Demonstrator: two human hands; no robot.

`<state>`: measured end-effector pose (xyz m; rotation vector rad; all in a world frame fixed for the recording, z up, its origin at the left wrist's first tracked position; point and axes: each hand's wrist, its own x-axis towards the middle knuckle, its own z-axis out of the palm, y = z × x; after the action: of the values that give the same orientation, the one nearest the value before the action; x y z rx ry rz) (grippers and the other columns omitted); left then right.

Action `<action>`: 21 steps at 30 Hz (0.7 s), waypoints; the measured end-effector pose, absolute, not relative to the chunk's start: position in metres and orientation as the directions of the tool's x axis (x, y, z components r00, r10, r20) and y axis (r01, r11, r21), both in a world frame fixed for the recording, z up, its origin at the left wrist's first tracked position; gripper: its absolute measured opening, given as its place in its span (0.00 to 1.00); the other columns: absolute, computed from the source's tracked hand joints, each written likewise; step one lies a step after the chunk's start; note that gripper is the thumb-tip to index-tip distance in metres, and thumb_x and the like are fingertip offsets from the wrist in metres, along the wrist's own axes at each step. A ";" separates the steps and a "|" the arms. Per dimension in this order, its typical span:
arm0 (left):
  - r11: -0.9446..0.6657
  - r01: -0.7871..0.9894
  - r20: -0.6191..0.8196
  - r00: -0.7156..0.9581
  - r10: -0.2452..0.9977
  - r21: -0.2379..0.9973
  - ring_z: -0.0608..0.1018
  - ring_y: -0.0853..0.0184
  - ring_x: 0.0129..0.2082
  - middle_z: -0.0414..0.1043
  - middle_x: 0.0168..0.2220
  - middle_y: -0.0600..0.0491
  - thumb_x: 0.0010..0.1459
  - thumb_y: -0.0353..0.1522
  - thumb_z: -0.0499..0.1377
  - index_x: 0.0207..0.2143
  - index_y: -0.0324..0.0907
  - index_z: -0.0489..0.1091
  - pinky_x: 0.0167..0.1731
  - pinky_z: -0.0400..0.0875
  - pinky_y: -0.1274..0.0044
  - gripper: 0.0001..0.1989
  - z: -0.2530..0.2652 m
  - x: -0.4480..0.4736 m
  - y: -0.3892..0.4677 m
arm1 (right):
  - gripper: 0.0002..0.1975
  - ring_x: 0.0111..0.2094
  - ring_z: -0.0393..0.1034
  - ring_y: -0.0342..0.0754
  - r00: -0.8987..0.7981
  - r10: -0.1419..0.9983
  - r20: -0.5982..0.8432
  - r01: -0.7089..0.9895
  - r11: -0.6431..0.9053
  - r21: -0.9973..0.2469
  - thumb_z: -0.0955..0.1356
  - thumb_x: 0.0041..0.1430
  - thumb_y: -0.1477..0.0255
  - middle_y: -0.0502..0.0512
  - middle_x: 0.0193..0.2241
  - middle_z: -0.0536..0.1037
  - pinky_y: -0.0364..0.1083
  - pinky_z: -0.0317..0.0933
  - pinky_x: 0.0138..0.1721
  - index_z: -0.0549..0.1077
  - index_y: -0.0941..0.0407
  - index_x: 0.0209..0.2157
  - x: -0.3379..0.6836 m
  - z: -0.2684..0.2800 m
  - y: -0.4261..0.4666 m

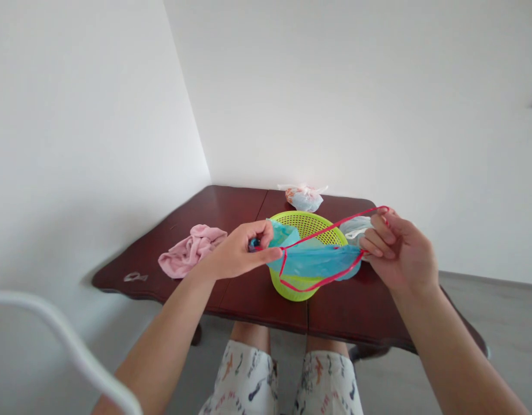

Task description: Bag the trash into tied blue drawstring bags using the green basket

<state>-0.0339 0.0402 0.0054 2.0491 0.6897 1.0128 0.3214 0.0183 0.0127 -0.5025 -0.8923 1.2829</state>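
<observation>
A thin blue plastic drawstring bag (317, 262) is stretched between my two hands, in front of a yellow-green plastic basket (294, 293). My left hand (244, 248) pinches one side of the bag where the red drawstring gathers. In the curled fingers of my right hand (397, 248) is the other end of the red drawstring (335, 225), pulled out in a long loop. The basket stands upright on the table, with holes in its wall, and the bag hides part of its rim and side.
A crumpled pink cloth (191, 251) lies on the dark red wooden table (257, 294), left of the basket. Behind stands a knotted clear plastic bag (304, 197). A whitish plastic bag (356, 226) sits partly behind my right hand. A small clear strip (135, 277) lies near the left edge.
</observation>
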 end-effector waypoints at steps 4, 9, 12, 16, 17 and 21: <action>-0.643 0.378 0.358 0.594 0.720 0.666 0.76 0.66 0.31 0.77 0.33 0.56 0.79 0.45 0.68 0.45 0.46 0.81 0.34 0.66 0.74 0.13 0.010 -0.042 0.033 | 0.09 0.20 0.37 0.38 0.068 0.937 0.344 -0.600 0.314 -0.736 0.81 0.63 0.70 0.39 0.23 0.56 0.38 0.54 0.20 0.78 0.52 0.37 0.333 0.018 0.013; -0.773 0.287 0.666 0.394 0.633 0.566 0.83 0.60 0.43 0.84 0.43 0.48 0.81 0.42 0.67 0.46 0.45 0.84 0.46 0.75 0.71 0.12 0.006 -0.041 0.040 | 0.10 0.17 0.41 0.36 -0.033 0.959 0.280 -0.450 0.236 -0.861 0.81 0.67 0.66 0.40 0.23 0.66 0.39 0.46 0.17 0.79 0.50 0.40 0.334 0.012 0.011; -0.759 0.260 0.679 0.340 0.650 0.596 0.82 0.61 0.43 0.84 0.44 0.48 0.80 0.42 0.68 0.49 0.45 0.82 0.45 0.75 0.72 0.10 0.005 -0.039 0.039 | 0.13 0.17 0.49 0.38 -0.087 0.961 0.264 -0.320 0.224 -0.921 0.82 0.68 0.60 0.42 0.25 0.72 0.40 0.50 0.16 0.79 0.49 0.42 0.329 0.004 0.012; -0.697 0.225 0.610 0.352 0.710 0.681 0.79 0.66 0.37 0.83 0.43 0.51 0.78 0.42 0.71 0.50 0.45 0.81 0.38 0.73 0.76 0.10 0.008 -0.032 0.030 | 0.14 0.22 0.65 0.43 -0.055 0.921 0.386 -0.084 0.381 -0.921 0.81 0.71 0.57 0.46 0.28 0.76 0.43 0.64 0.22 0.82 0.49 0.48 0.323 0.001 0.004; -0.690 0.233 0.601 0.354 0.717 0.686 0.78 0.67 0.36 0.83 0.42 0.52 0.77 0.41 0.72 0.50 0.45 0.81 0.37 0.73 0.76 0.10 0.010 -0.029 0.027 | 0.15 0.26 0.70 0.46 -0.061 0.897 0.437 -0.014 0.437 -0.899 0.80 0.73 0.57 0.49 0.31 0.79 0.44 0.67 0.26 0.82 0.49 0.52 0.320 0.004 -0.002; -0.669 0.234 0.587 0.337 0.736 0.705 0.78 0.68 0.33 0.83 0.40 0.53 0.69 0.42 0.78 0.47 0.45 0.81 0.34 0.74 0.77 0.15 0.016 -0.019 0.017 | 0.18 0.50 0.79 0.59 -0.184 0.757 0.627 0.240 0.653 -0.718 0.79 0.74 0.61 0.60 0.50 0.84 0.53 0.77 0.48 0.81 0.47 0.62 0.299 0.022 -0.035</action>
<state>-0.0191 0.0174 0.0165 2.1007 0.8477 1.3092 0.2986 -0.0353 0.0221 -0.8101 -1.7377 0.5685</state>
